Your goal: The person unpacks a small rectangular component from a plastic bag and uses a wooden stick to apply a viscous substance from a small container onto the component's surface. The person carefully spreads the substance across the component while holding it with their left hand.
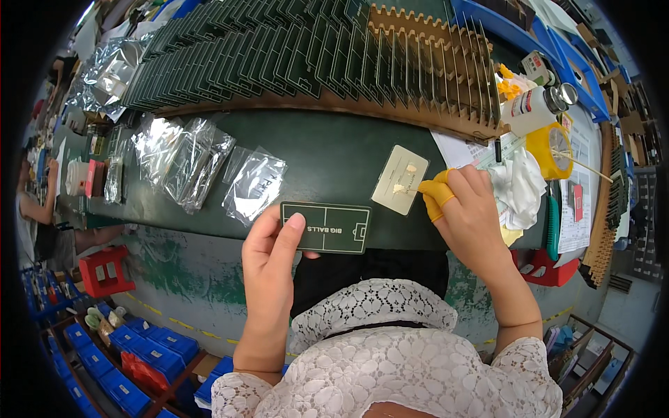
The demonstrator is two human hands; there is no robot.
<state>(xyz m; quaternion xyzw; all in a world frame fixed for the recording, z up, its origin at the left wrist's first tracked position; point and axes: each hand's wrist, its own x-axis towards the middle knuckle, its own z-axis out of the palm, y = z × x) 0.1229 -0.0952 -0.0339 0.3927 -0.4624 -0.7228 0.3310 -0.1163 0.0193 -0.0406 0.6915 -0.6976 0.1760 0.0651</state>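
Note:
My left hand (270,244) pinches a dark green card (326,238) with pale pitch markings, the thumb lying on its face. It is held just above the near edge of the green work table (327,153). Beyond it to the right, a smaller cream-gold card (398,174) lies tilted on the table, with a bright glare patch. My right hand (456,205) wears yellow finger covers and its fingers are curled closed. Their tips come up to that card's right edge; whether they grip it or something small is hidden.
Brown slotted racks (446,115) of upright dark cards line the far side. Clear plastic bags (191,160) lie to the left. A white bottle (533,111), yellow tape roll (554,150), crumpled white cloth (519,184) and green-handled tool (552,226) are on the right.

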